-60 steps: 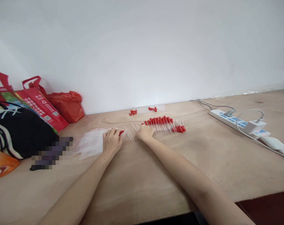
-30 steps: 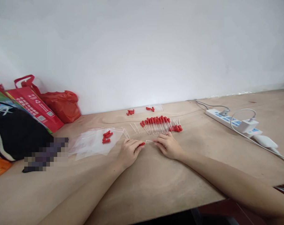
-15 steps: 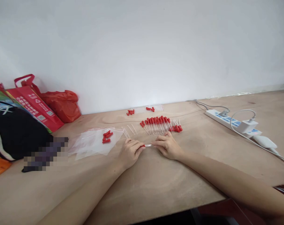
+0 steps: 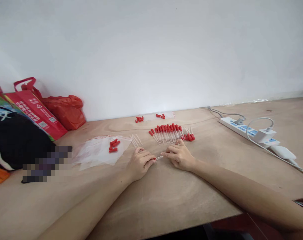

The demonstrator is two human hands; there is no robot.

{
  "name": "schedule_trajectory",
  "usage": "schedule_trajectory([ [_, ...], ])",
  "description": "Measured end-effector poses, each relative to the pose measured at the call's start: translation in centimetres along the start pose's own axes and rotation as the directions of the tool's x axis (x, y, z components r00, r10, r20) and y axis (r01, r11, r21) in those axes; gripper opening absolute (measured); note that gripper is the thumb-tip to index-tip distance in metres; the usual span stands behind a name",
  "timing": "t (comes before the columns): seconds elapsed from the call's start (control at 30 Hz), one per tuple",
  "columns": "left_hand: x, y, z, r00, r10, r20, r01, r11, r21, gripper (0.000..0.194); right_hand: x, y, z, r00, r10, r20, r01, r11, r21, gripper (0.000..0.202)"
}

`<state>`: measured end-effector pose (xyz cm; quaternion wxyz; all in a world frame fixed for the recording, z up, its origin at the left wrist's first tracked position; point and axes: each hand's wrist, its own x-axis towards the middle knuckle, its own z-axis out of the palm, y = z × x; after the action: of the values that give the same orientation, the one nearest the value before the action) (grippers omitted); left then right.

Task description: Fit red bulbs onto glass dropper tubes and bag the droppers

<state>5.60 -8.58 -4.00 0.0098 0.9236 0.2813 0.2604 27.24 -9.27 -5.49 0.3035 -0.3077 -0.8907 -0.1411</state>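
My left hand (image 4: 142, 164) is closed around the red rubber bulb (image 4: 154, 159) of a dropper, hiding most of the bulb. The dropper's thin clear tube (image 4: 159, 158) sticks out to the right, its tip close to the fingertips of my right hand (image 4: 179, 156). Whether those fingertips touch the tip I cannot tell; they look loosely apart, with nothing plainly between them. Beyond my hands lies a row of red-bulbed droppers (image 4: 167, 133). Loose red bulbs (image 4: 190, 137) sit at its right end. Several bare clear tubes (image 4: 136, 140) lie behind my left hand.
Clear plastic bags (image 4: 91, 153) lie at left with several red bulbs (image 4: 113, 145) on top. Another bag (image 4: 148, 116) is by the wall. A power strip (image 4: 231, 124) with cables stands right; shopping bags (image 4: 36, 111) and a black bag (image 4: 21, 140) crowd the left.
The dropper's tube has tilted, its tip now showing beside my right fingertips, which held it before. My left hand has shifted slightly down and right, uncovering more of the bare tubes.
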Motion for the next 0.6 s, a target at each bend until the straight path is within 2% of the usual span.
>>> schedule_trajectory([
  [0.17,0.0,0.1,0.0,1.000,0.002,-0.002,-0.002,1.000,0.007,0.020,0.2,-0.4,0.0,1.000,-0.020,0.011,0.020,0.999,-0.027,0.031],
  [0.37,0.1,0.2,0.1,0.998,0.054,-0.029,-0.053,0.998,0.033,0.019,0.7,-1.1,-0.2,0.986,0.109,0.123,-0.126,0.983,0.133,0.022],
  [0.47,0.1,0.4,0.0,0.996,0.080,-0.041,-0.078,0.995,0.061,0.019,1.1,-1.7,-0.4,0.955,0.211,0.207,-0.258,0.938,0.232,0.021],
  [0.6,0.2,0.6,-0.2,0.993,0.114,-0.040,-0.109,0.988,0.113,0.024,1.7,-2.2,-0.6,0.878,0.317,0.358,-0.449,0.803,0.391,0.024],
])
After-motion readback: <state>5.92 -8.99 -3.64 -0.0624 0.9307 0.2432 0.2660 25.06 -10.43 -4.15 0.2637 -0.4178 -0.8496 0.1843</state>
